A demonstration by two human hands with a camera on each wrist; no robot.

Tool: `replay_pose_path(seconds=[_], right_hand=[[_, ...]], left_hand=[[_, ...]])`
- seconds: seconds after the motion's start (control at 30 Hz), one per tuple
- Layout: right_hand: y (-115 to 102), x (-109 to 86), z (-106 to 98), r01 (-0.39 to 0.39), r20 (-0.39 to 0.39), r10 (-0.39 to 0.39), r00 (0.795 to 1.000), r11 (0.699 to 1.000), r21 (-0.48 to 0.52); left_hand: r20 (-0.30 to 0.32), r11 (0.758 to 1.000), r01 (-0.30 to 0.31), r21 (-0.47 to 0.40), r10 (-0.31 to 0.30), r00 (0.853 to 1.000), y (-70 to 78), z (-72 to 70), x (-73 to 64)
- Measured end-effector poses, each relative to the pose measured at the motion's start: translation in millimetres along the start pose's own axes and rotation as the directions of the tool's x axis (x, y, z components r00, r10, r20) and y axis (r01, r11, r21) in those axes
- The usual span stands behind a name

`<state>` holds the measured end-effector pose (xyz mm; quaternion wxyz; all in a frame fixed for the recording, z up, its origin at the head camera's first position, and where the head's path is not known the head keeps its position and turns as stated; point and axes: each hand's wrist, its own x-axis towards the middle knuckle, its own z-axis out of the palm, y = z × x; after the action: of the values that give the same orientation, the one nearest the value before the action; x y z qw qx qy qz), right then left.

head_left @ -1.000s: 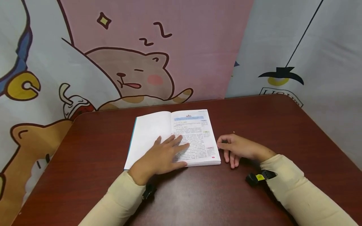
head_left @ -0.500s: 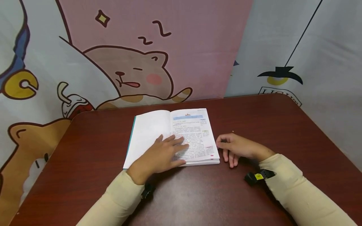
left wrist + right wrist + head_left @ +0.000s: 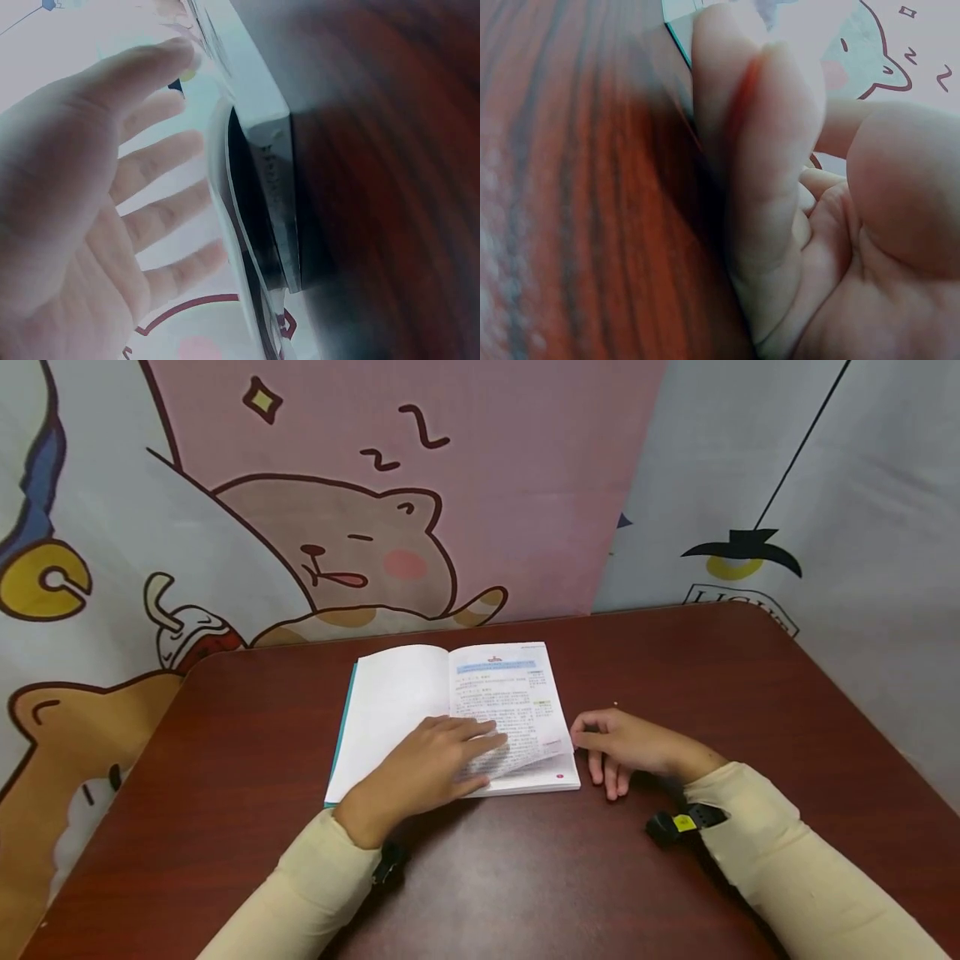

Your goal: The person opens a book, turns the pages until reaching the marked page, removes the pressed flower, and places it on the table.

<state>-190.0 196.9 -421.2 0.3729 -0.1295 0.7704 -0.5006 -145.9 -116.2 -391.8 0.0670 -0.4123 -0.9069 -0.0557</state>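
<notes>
An open book [image 3: 386, 710] lies on the table, its left page blank and its right page printed. My left hand [image 3: 431, 756] is over the lower middle of it, fingers extended across the printed page. In the left wrist view those fingers [image 3: 161, 217] are spread beside the book's thick page edge [image 3: 259, 97]. At the book's right edge, my right hand [image 3: 633, 747] pinches the lower corner of the top page [image 3: 525, 718] between thumb and forefinger. That corner is raised, showing the sheet underneath. The right wrist view has the curled fingers [image 3: 769, 165] large, hiding most of the book.
The dark red wooden table [image 3: 540, 877] spans the view, with its far edge against a cartoon-printed cloth [image 3: 525, 485]. Black straps with small devices sit on both wrists, such as the right wrist device [image 3: 663, 828].
The top page's lower right corner has risen at my right fingertips, uncovering the sheet below. My left fingers have drawn closer together on the book. The head view has shifted slightly.
</notes>
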Motion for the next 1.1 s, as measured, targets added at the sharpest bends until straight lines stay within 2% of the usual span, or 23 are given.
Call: replay_pose_path(seconds=[0.3, 0.43, 0.63, 0.77, 0.93, 1.1], right_hand=[[-3.6, -1.3, -0.8, 0.039, -0.003, -0.039, 0.999, 0.996, -0.080], [-3.7, -1.6, -0.4, 0.039, -0.008, -0.040, 0.999, 0.996, -0.082], [-2.0, -1.8, 0.4, 0.044, -0.003, -0.044, 0.999, 0.996, -0.080], [-1.9, -1.5, 0.9, 0.050, -0.004, -0.050, 0.999, 0.996, -0.080], [-2.0, -1.8, 0.3, 0.050, -0.009, -0.051, 0.999, 0.994, -0.092], [-3.4, -2.6, -0.5, 0.050, -0.009, -0.051, 0.999, 0.995, -0.087]], left_hand=[[-0.036, 1.000, 0.014, 0.024, -0.013, 0.999, 2.1, -4.8, 2.3], [-0.067, 0.998, 0.013, 0.055, -0.010, 0.998, 2.4, -4.5, 3.2], [-0.128, 0.989, 0.004, 0.146, 0.015, 0.992, 3.7, -4.9, 4.2], [-0.170, 0.980, 0.026, 0.195, 0.008, 0.985, 3.5, -5.4, 4.6], [-0.213, 0.976, 0.031, 0.215, 0.016, 0.977, 2.9, -6.2, 6.0], [-0.217, 0.973, 0.016, 0.230, 0.036, 0.975, 2.8, -7.1, 6.5]])
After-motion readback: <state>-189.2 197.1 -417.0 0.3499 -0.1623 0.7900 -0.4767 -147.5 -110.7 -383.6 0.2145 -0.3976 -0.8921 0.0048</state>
